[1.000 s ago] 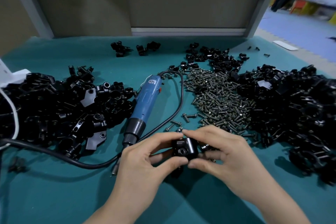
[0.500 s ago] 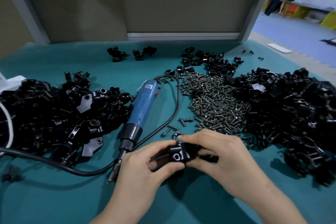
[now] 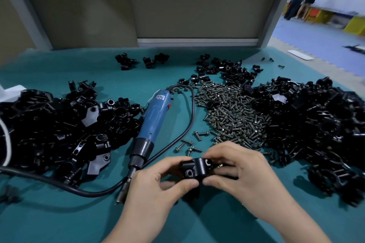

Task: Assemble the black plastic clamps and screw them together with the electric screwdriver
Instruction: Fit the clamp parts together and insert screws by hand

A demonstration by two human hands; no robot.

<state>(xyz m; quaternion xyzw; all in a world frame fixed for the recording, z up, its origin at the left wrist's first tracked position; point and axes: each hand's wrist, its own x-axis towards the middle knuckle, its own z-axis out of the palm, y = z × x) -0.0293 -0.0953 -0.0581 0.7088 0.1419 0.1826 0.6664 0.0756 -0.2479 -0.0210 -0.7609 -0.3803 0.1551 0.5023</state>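
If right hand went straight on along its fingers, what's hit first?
The right hand pinches the black clamp, so that comes first; the left hand holds its other side directly behind, as far as this view shows.

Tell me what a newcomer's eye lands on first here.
At the near centre, the left hand and right hand pinch one black clamp between them. Just behind lies a blue screwdriver on the teal table, with a heap of screws to its right. A left pile and a right pile of black parts flank everything.
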